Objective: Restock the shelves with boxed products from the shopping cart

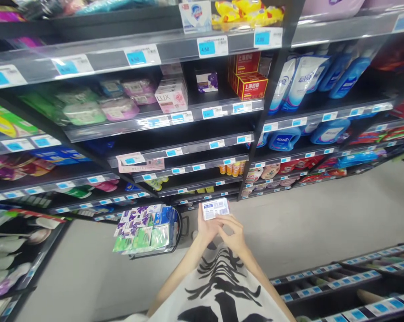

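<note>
1. Head view: dark shelving [121,126] fills most of the frame, with blue-and-white price tags along its edges.
2. Basket [179,230], dark-rimmed, sits left of the person, loaded with purple-and-white packs [138,219] and green packs [141,238].
3. Red boxes [252,87] and pink-and-white LUX boxes [171,98] stand on the upper shelf, well apart from the hands.
4. Left hand [207,229] grasps the white box from the left and below, fingers up along its left side.
5. Right hand [233,231]: fingers bent, tips touching the box's lower right edge; blurry, can't tell if they grip or only rest there.
6. White box [215,209], printed side up, barcode showing, lies above the palms, between the left hand's fingers and the right fingertips, in front of the body.
</note>
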`<act>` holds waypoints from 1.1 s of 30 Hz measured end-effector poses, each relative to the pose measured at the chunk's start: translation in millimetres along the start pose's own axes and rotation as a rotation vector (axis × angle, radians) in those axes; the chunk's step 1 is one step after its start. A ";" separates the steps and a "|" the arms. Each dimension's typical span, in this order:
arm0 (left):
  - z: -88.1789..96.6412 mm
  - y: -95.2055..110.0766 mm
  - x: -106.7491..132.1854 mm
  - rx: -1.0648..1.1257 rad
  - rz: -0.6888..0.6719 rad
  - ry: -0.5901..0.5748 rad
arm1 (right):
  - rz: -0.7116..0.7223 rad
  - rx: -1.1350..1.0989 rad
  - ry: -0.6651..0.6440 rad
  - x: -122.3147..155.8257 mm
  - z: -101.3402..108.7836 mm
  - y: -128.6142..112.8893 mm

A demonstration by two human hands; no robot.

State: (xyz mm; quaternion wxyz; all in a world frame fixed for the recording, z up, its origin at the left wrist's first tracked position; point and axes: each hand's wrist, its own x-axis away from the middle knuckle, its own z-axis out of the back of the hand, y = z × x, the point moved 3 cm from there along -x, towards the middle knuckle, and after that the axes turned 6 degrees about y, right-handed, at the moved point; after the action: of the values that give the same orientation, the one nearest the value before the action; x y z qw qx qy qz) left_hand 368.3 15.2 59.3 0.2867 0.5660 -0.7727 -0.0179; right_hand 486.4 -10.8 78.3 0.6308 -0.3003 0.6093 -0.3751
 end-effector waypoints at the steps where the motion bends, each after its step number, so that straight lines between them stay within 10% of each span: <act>1: 4.0 1.3 -0.3 -0.033 -0.045 0.035 | -0.049 -0.029 0.009 0.6 1.6 2.6; 13: 12.9 38.8 0.2 -0.765 -0.615 -0.167 | -0.294 -0.291 -0.011 13.0 7.8 25.5; 26: 8.3 -3.3 4.2 -0.096 0.250 0.274 | -0.587 -0.072 0.182 13.6 13.2 37.7; 33: 15.5 -7.3 0.3 -0.228 0.131 0.336 | -0.685 -0.099 0.208 18.6 17.5 43.1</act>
State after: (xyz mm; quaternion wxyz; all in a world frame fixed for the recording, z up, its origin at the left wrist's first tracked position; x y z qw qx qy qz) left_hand 367.3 7.7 44.0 0.4743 0.4735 -0.7422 0.0080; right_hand 507.9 -4.5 33.6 0.3880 -0.4775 0.5516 -0.5632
